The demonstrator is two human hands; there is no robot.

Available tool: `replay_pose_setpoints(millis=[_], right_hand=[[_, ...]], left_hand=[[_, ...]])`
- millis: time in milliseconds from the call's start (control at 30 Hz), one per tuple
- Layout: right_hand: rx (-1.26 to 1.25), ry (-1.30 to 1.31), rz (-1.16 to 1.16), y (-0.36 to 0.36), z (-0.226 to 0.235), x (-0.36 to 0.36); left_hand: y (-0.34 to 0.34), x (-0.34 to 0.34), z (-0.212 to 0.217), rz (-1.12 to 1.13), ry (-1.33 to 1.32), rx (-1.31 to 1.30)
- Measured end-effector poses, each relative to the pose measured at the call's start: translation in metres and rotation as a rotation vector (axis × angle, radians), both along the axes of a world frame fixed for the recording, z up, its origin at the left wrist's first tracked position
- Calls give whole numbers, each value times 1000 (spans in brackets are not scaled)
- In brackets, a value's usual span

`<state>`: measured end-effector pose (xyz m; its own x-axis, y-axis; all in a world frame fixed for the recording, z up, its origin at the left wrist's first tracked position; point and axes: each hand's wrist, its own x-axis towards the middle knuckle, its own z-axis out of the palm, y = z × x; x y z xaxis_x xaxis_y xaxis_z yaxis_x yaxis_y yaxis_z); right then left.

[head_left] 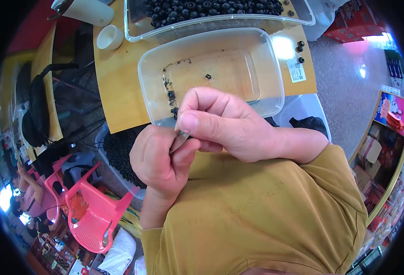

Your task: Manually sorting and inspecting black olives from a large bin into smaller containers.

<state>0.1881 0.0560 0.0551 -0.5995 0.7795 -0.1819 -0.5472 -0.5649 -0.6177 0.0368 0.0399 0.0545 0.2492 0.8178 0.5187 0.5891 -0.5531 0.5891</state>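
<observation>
Both my hands meet close in front of my chest, over the near edge of a clear plastic tub (142, 78). My left hand (154, 158) is closed, and a thin, flat grey blade-like piece (180, 141) shows between its thumb and curled fingers. Against it, my right hand (227, 121) is pinched with its thumb bent over the index finger. Whatever lies between those fingertips is hidden. Inside the tub are black crumbs and a few small black parts (171, 95) along its left side.
Beyond stands a larger clear bin (135, 34) heaped with black round parts (206, 7). Several loose ones (300, 60) lie by a white label (296, 70). A white cup (110, 37) is at far left. Below left sit another bin of black pieces (119, 153) and a pink chair (89, 215).
</observation>
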Motion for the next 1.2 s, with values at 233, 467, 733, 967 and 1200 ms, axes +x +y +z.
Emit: replay_pose_setpoints(millis=[233, 467, 733, 967, 1200], right_hand=[[-50, 85, -30, 1, -3, 1], [-80, 69, -128, -1, -12, 0], [-110, 156, -58, 5, -3, 4], [-66, 96, -115, 2, -4, 6], [-83, 65, -181, 0, -10, 6]], left_hand=[[5, 4, -5, 15, 72, 39], [8, 5, -17, -20, 154, 137], [10, 2, -5, -2, 65, 73], [13, 8, -7, -14, 139, 86], [11, 13, -8, -61, 213, 88]])
